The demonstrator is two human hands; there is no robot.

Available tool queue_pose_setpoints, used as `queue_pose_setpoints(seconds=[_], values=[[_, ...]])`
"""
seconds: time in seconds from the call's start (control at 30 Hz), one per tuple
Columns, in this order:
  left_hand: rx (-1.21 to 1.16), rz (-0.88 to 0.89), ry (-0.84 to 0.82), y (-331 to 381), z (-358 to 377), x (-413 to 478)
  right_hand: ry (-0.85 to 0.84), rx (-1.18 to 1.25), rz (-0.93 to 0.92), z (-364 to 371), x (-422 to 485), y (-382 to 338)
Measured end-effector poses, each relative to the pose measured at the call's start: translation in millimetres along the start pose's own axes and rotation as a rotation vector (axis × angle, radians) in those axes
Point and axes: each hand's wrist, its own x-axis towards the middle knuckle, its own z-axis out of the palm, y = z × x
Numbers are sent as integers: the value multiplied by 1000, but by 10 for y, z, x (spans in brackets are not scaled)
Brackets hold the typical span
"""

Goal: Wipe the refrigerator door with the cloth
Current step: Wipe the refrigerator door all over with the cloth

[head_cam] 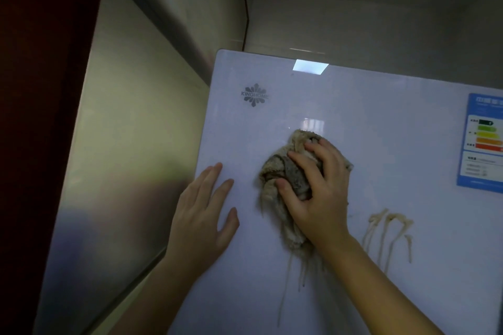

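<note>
The glossy white refrigerator door (pixel 367 106) fills the right half of the view. My right hand (pixel 318 190) presses a crumpled beige and grey cloth (pixel 280 171) flat against the door near its middle. My left hand (pixel 202 212) lies flat and open on the door near its left edge, fingers spread, holding nothing. Beige drip streaks (pixel 386 236) run down the door to the right of the cloth. Thinner streaks (pixel 288 280) run down below the cloth.
A grey brand logo (pixel 255 95) sits near the door's top left corner. A blue energy label (pixel 481 141) is stuck at the right edge. A pale wall panel (pixel 122 158) stands close to the left of the refrigerator, with a dark red surface (pixel 40 90) beyond it.
</note>
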Motion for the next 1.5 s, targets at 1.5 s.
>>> queue_pose_setpoints(seconds=[1.5], values=[[17, 8, 34, -21, 112, -412, -249, 5, -275, -18, -494, 9]])
